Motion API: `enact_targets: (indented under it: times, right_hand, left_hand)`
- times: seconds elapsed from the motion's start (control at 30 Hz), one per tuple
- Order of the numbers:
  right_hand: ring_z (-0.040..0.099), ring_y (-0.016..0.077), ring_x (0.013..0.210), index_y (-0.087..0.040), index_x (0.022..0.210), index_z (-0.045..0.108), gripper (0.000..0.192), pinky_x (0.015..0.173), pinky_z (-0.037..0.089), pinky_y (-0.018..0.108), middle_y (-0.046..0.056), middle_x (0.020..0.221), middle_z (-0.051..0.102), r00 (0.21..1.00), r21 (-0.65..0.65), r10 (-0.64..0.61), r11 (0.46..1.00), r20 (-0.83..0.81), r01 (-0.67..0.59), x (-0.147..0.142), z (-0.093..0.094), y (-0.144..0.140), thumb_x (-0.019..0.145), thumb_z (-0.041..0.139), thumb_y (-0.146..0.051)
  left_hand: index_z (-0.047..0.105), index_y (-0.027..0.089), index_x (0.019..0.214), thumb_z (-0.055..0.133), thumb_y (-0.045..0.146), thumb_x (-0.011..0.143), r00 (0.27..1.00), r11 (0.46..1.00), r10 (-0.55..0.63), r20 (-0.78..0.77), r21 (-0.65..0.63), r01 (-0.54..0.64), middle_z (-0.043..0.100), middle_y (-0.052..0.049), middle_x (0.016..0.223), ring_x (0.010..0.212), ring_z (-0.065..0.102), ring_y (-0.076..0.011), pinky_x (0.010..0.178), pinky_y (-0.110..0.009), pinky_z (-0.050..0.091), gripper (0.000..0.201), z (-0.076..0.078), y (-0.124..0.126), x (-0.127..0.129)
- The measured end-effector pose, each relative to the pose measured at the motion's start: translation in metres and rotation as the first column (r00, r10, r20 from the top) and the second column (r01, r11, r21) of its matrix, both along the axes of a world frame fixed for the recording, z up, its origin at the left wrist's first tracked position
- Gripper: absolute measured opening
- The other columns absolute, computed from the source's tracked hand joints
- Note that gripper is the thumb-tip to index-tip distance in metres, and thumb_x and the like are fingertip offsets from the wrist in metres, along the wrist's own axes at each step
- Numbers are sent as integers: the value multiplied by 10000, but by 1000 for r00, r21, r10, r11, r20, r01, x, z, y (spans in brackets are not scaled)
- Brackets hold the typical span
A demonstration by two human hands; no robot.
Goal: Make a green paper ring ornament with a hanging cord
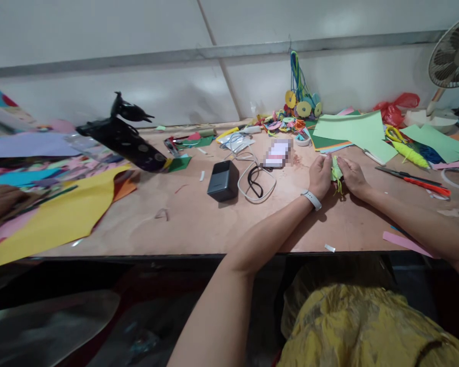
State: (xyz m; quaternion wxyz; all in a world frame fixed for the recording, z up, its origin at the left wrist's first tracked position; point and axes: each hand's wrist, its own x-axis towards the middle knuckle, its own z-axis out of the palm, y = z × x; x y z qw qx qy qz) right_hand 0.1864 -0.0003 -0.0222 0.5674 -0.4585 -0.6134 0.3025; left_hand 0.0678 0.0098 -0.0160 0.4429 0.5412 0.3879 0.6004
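Note:
My left hand (320,176) and my right hand (351,176) meet on the brown tabletop (199,219) and together pinch a small light-green paper piece (335,169). Thin yellow-green strands (338,187) hang from it between my hands. A white band (311,199) is on my left wrist. Both hands rest on the table right of centre, just in front of a stack of light-green paper sheets (352,130).
A black box (223,180) with a white cable (252,176) lies left of my hands. Red-handled scissors (416,181) and yellow yarn (410,154) lie to the right. Coloured sheets (53,214) cover the left end. Paper flowers (290,120), a fan (453,56).

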Motion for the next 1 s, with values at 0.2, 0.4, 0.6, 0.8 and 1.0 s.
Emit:
enact_targets:
  times: [0.2,0.4,0.6,0.8,1.0]
  right_hand:
    - [459,183,697,-249,722,495,629,670,409,339,7,688,512,1000,2,4,1000,11,-4,0,0,0,885,490,-856]
    - [469,188,704,-242,721,513,591,683,423,348,20,712,525,994,-16,87,996,68,-86,7,2,2,892,519,-808]
    - [467,184,685,-245,710,519,591,658,429,340,12,690,533,987,-31,142,990,75,-140,9,-1,6,897,524,-806]
    - [514,204,714,-250,733,530,614,702,467,363,22,722,560,987,8,137,990,89,-139,8,-1,5,897,481,-840]
    - [646,255,880,-232,1000,623,626,874,546,425,86,965,702,988,24,2,1000,152,-5,21,0,10,954,417,-821]
  left_hand:
    - [464,202,712,575,413,1060,1000,1000,-11,18,-19,11,426,40,675,645,395,-115,661,-259,391,421,-2,2,0]
    - [461,205,693,570,436,1060,993,998,0,-117,56,6,457,31,673,659,425,-125,680,-283,386,447,-4,3,-4]
    - [460,216,712,524,468,1075,981,997,11,-195,82,5,487,17,679,671,458,-142,679,-293,399,446,-5,-1,-3]
    - [464,218,754,502,354,1087,975,994,3,-224,106,21,516,4,739,728,505,-155,749,-310,426,362,-4,-3,-5]
    - [536,214,906,467,371,1091,978,990,-131,-160,39,139,547,-6,827,774,534,-164,771,-309,477,252,-3,-3,-14]
